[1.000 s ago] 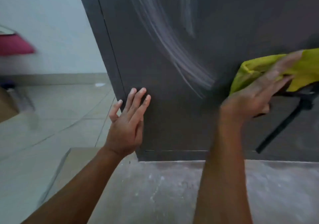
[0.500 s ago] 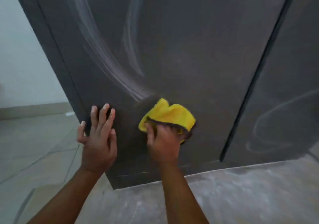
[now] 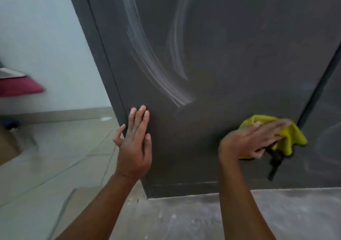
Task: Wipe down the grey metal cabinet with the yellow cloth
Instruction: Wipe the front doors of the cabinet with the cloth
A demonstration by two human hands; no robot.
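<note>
We inspected the grey metal cabinet (image 3: 230,55), which filled the view from 11 o'clock round to 4 o'clock, its base resting on a rough concrete floor (image 3: 203,219).

The left hand (image 3: 133,147) lay at 7 o'clock from the middle of the view. It was flat against the door beside the cabinet's left edge, fingers straight and close together pointing to 12 o'clock, the thumb spread towards 10 o'clock. It held nothing.

The right hand (image 3: 247,141) was at 4 o'clock and pressed the yellow cloth (image 3: 295,140) against the lower part of the same door. Its fingers (image 3: 273,129) were stretched out over the cloth towards 2 o'clock and blurred. We could not tell how the thumb lay. The cloth was bunched, showing past the fingertips at 3 o'clock of the hand, just beside the dark seam (image 3: 317,92) between the 2 doors.

A dark handle-like piece (image 3: 275,163) hung beneath the cloth at 6 o'clock; its form was unclear.

2 pale curved smears (image 3: 156,69) marked the door at 12 o'clock from the left hand.

At 9 o'clock we noted a pale wall (image 3: 46,36), a blurred pink object (image 3: 18,89) and a tiled floor (image 3: 46,156).
</note>
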